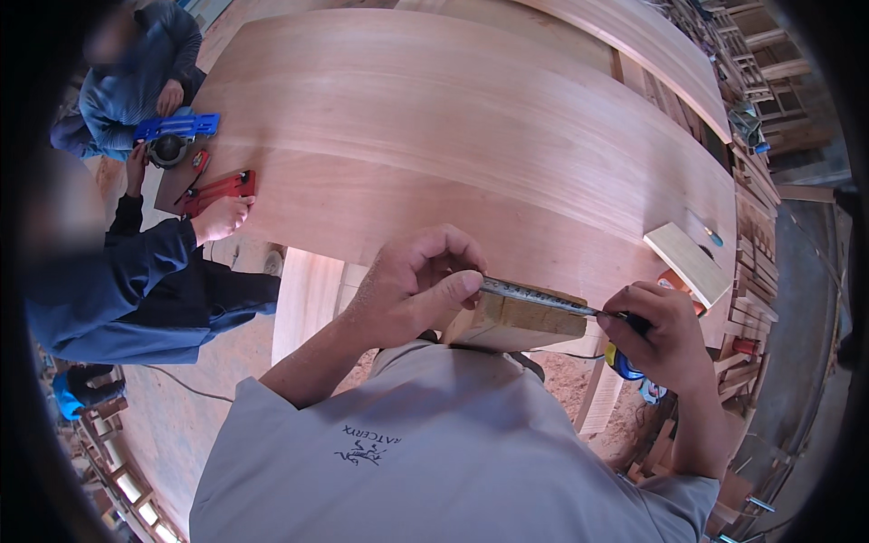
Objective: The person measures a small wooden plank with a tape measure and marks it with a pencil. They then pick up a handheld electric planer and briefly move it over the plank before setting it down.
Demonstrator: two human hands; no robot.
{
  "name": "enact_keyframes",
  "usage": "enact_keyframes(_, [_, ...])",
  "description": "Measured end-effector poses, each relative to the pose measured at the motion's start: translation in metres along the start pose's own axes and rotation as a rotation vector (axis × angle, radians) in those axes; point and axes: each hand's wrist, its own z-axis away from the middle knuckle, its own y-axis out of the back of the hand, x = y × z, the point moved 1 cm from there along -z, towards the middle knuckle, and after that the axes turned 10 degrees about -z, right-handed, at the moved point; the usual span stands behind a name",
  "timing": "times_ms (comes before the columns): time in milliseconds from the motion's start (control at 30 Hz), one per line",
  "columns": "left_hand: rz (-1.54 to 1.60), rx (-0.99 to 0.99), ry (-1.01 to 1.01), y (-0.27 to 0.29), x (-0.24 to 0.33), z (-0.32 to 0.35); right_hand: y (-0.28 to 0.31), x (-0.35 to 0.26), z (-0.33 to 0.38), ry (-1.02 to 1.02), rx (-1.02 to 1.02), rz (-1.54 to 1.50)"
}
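Observation:
Between my hands a silvery tape measure blade (534, 294) with dark markings runs along the top of a short wooden block (516, 328), which is close against my shirt. My left hand (430, 276) pinches the blade's left end between thumb and fingers. Over the block's right end, my right hand (665, 339) is closed at the other end of the blade, with a dark piece between thumb and forefinger. Just under those fingers shows a rounded blue and yellow tape case (623, 364), partly hidden by the hand.
A large wooden panel (434, 118) spans the space ahead. On its right lie a pale board (688, 262) and a small blue-handled tool (713, 237). At left, two people handle a blue jig (195, 125) and a red jig (222, 192). Timber pieces (756, 271) are stacked at right.

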Motion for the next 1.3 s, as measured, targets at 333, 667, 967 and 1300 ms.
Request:
enact_keyframes(333, [-0.006, 0.035, 0.029, -0.0011, 0.0059, 0.0029, -0.0035, -0.0055, -0.0062, 0.038, 0.004, 0.019])
enact_keyframes(667, [-0.055, 0.064, -0.002, -0.001, 0.0048, 0.0049, -0.005, -0.0061, -0.0081, 0.046, -0.008, 0.023])
enact_keyframes(967, [-0.043, 0.063, 0.02, -0.0003, 0.007, 0.005, -0.0061, -0.0071, -0.0081, 0.015, -0.016, -0.025])
enact_keyframes(1300, [-0.06, 0.095, 0.03, 0.0003, 0.0061, 0.0046, -0.0061, -0.0052, -0.0105, 0.052, -0.006, -0.006])
